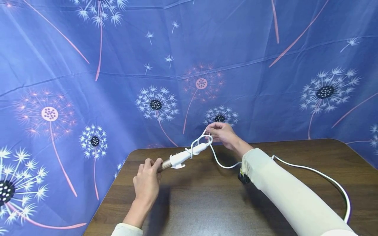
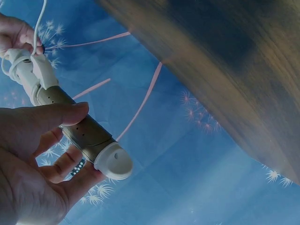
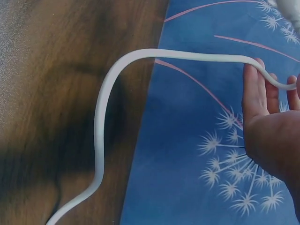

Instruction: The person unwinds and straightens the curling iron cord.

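Note:
A curling iron (image 1: 178,159) with a white handle and brownish metal barrel is held up over the table, slanting up to the right. My left hand (image 1: 147,178) grips the barrel. In the left wrist view, thumb and fingers lie around the barrel (image 2: 89,133) near its white end cap (image 2: 114,161). A white cord (image 1: 219,160) loops round the handle near its cord end. Just past that end, my right hand (image 1: 222,133) pinches the cord between thumb and fingers. The right wrist view shows the cord (image 3: 99,122) running across that hand's fingers.
Below is a dark brown wooden table (image 1: 203,203). The cord's far stretch (image 1: 322,173) curves across its right side. A blue cloth (image 1: 251,82) with dandelion prints hangs behind and at the left. A small black device (image 1: 243,178) sits under the right cuff.

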`<state>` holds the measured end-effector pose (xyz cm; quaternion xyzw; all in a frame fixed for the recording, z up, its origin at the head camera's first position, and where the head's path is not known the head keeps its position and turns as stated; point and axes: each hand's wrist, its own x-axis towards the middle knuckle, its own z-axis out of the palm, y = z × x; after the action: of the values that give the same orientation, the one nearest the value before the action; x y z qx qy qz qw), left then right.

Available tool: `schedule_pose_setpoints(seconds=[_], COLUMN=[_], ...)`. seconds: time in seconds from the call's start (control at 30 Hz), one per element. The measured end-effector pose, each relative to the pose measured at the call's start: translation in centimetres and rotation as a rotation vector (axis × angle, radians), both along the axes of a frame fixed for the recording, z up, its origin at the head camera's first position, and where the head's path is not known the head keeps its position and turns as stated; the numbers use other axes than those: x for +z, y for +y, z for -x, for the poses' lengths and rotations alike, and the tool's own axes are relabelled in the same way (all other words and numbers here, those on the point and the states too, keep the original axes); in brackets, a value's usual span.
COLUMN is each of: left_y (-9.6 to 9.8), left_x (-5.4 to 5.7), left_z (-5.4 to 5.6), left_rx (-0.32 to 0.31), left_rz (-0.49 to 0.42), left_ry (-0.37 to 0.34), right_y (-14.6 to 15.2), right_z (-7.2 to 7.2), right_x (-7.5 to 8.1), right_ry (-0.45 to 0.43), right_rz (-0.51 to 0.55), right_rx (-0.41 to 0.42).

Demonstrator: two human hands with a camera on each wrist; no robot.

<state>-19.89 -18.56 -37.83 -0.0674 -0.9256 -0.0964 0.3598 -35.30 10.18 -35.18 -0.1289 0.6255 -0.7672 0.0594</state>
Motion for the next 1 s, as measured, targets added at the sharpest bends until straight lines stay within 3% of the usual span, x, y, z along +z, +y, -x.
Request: schedule_pose_setpoints(seconds=[0.4, 0.7, 1.0], left_y=[-0.3, -1.3, -2.1], left_x=[-0.3, -0.7, -1.3], left_z=[0.2, 0.3, 0.3], left_rx=[0.051, 0.072, 0.081], left_rz=[0.049, 0.009, -0.051], left_ry=[-0.046, -0.071, -0.018], right_y=[0.8, 2.3, 4.8], right_z=[-0.2, -0.1, 0.0], right_x=[1.5, 2.0, 1.5], right_ry=[0.087, 0.126, 0.117], right_rz=[0.047, 0.112, 0.17], right_rx=[-0.081, -0.133, -0.207])
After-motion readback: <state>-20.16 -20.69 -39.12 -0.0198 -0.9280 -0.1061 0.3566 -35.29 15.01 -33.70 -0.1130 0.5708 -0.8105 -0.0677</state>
